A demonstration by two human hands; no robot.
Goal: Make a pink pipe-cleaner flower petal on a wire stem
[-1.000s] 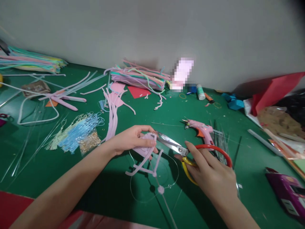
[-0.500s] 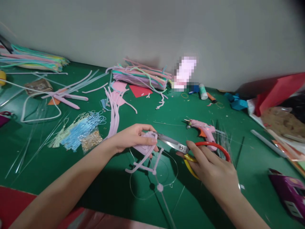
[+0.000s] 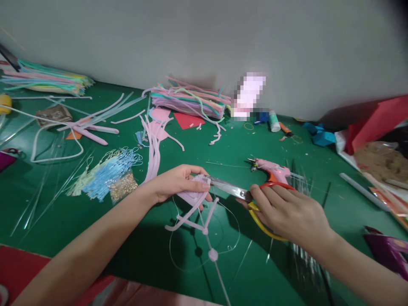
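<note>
My left hand [image 3: 188, 187] is closed on a lilac pipe-cleaner piece [image 3: 194, 199], a coiled form with loose arms. Below it a clear stick bears a small lilac ball [image 3: 213, 254], and a thin clear loop of line [image 3: 238, 231] hangs around it. My right hand [image 3: 280, 208] grips scissors [image 3: 231, 190] with one red and one yellow handle. The scissor blades point left, and their tips meet the lilac piece at my left fingertips. Whether the tips are parted there cannot be made out.
A pink glue gun [image 3: 274, 169] lies beyond my right hand. Blue and green tassels [image 3: 108, 172] and a bag of gold bits [image 3: 123, 187] lie left of my left hand. Bundled coloured pipe cleaners [image 3: 191, 102] rest along the wall. A purple box [image 3: 387, 250] stands at right.
My right hand and the scissor handles have turned and moved slightly, with the handles closer together. My left hand keeps its hold on the lilac piece almost in place.
</note>
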